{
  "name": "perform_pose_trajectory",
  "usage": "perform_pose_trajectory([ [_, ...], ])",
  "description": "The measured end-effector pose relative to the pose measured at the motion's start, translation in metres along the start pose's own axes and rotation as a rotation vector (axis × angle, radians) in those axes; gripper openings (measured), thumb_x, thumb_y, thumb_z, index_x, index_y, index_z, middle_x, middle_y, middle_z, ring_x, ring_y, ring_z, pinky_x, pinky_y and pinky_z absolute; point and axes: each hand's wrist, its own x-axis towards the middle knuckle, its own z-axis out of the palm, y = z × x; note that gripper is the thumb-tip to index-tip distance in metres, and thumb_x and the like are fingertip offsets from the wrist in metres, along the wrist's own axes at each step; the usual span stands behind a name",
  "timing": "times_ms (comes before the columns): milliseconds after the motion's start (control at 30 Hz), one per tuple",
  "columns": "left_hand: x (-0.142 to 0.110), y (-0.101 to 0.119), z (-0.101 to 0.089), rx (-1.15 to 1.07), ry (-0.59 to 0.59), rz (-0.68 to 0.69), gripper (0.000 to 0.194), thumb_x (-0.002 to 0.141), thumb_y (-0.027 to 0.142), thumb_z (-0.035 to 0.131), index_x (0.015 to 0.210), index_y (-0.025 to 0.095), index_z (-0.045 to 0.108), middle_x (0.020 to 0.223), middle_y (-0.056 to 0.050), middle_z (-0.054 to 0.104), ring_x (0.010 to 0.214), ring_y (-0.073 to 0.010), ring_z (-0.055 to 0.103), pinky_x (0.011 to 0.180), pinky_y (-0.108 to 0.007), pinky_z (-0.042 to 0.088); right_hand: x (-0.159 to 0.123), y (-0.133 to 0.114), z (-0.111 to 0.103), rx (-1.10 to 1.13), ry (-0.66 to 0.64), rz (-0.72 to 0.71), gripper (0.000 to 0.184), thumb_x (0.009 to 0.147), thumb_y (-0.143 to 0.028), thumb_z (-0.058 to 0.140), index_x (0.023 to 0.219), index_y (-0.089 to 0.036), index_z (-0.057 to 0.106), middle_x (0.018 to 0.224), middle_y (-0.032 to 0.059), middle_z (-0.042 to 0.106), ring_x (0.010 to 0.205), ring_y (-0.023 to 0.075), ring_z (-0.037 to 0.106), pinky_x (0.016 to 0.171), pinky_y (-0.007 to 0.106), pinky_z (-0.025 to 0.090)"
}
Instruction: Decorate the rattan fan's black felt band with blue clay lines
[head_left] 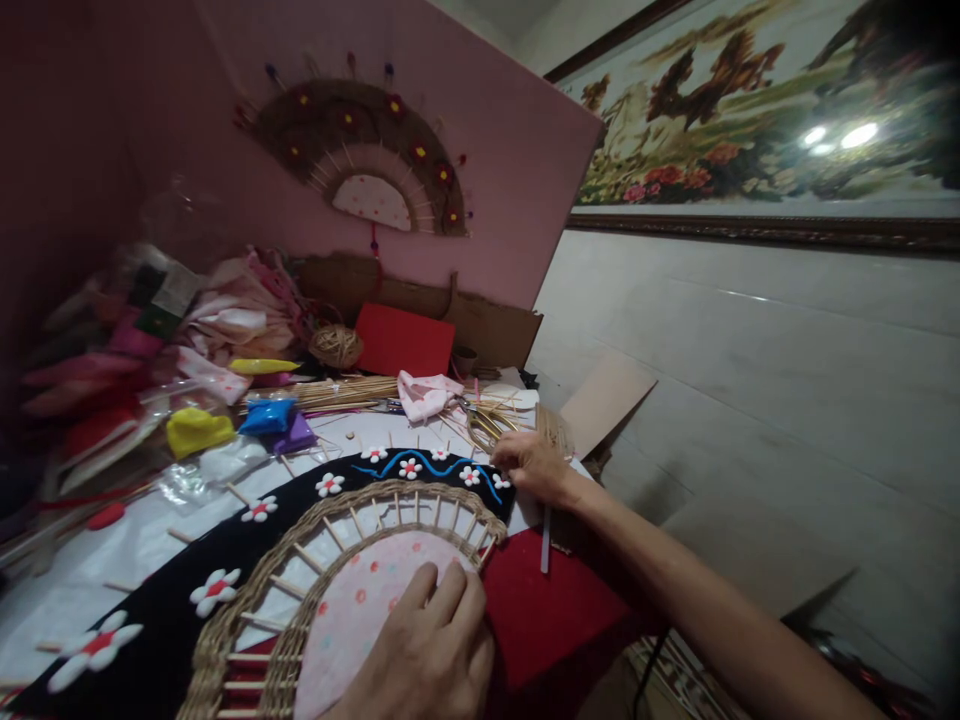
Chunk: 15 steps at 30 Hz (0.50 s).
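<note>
A half-round woven fan (409,488) lies before me, with light sticks, twine bands, a black outer band (169,600) and a pink spotted half-disc (352,620). White clay flowers (330,484) with red centres sit on the black band, and a wavy blue strip (390,462) runs along its right part. My left hand (431,640) lies over the half-disc's lower edge, fingers bent and close together, holding the fan. At the right end of the black band, my right hand (534,468) has its fingers curled in a pinch; whatever is between them is hidden.
Scissors (486,425), a bundle of thin sticks (352,390) and a pink cloth scrap (426,396) lie behind the fan. Yellow (199,432) and blue clay packs (268,415) are at left. Another fan (360,115) hangs on the pink panel. A translucent stick (545,540) lies at right.
</note>
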Motion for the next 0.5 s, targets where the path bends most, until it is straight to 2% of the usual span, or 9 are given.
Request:
perform_pose_trajectory([
  [167,0.001,0.000,-0.002,0.009,-0.001,0.006,0.024,0.086,0.015,0.044,0.068,0.014,0.061,0.086,-0.011,0.063,0.082,-0.0232,0.052,0.069,-0.036,0.035,-0.005,-0.005,-0.005,-0.035,0.004,0.005,0.026,0.057,0.008,0.052,0.063,-0.014,0.065,0.066,0.0022,0.058,0.063,0.0131,0.052,0.058,0.023,0.038],
  [300,0.001,0.000,-0.004,0.008,-0.017,-0.001,0.026,0.086,0.014,0.042,0.068,0.014,0.062,0.086,-0.011,0.063,0.082,-0.0234,0.053,0.069,-0.036,0.036,-0.014,-0.013,-0.014,-0.055,0.045,0.033,0.025,0.063,0.005,0.051,0.067,-0.015,0.065,0.070,0.0037,0.061,0.066,0.0141,0.054,0.061,0.024,0.040],
  [500,0.001,0.000,-0.004,0.006,-0.004,0.006,0.029,0.087,0.015,0.040,0.067,0.014,0.061,0.084,-0.011,0.063,0.082,-0.0239,0.052,0.067,-0.036,0.036,-0.024,-0.023,-0.007,-0.093,0.112,0.078,0.022,0.069,0.002,0.054,0.071,-0.015,0.067,0.071,0.0045,0.062,0.067,0.0150,0.056,0.063,0.025,0.042],
])
